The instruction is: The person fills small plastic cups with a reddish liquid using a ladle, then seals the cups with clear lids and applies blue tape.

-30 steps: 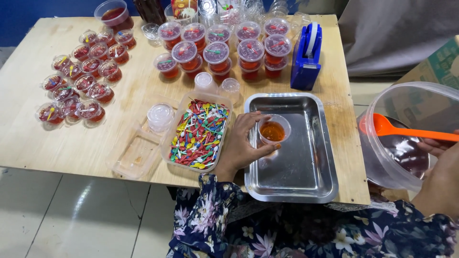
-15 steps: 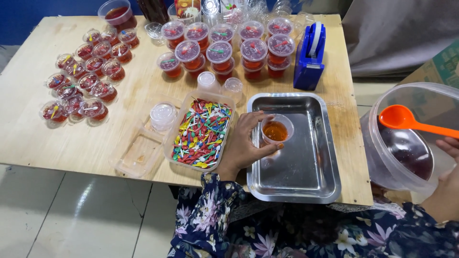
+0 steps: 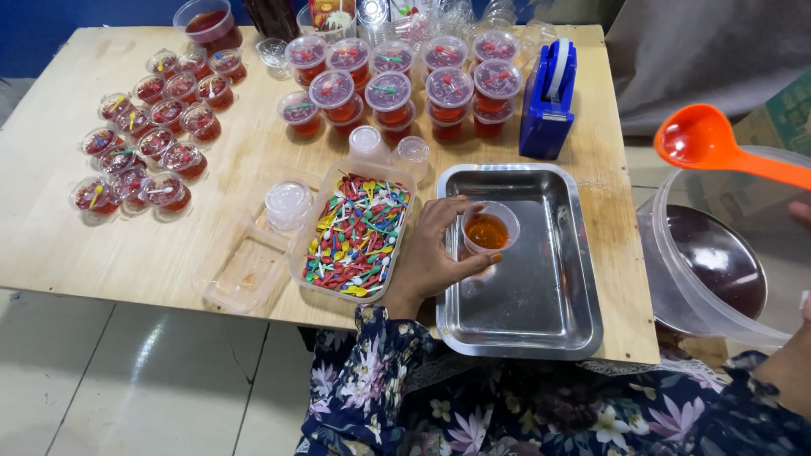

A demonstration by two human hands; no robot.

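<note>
- The orange ladle is now higher than half a second ago: its bowl is lifted above the rim of the clear bucket, to the right of the left hand, and not down inside it.
- The right hand shows only at the picture's right edge, by the ladle's handle; I cannot tell how it grips.
- The left hand has stayed in its place, fingers curled around the small clear cup of orange liquid.
- This cup stands in the steel tray, near the tray's left wall.
- The box of coloured picks lies just left of the left hand.
- Bare tray floor lies right of the cup; the tray's near edge reaches the worktop edge.
</note>
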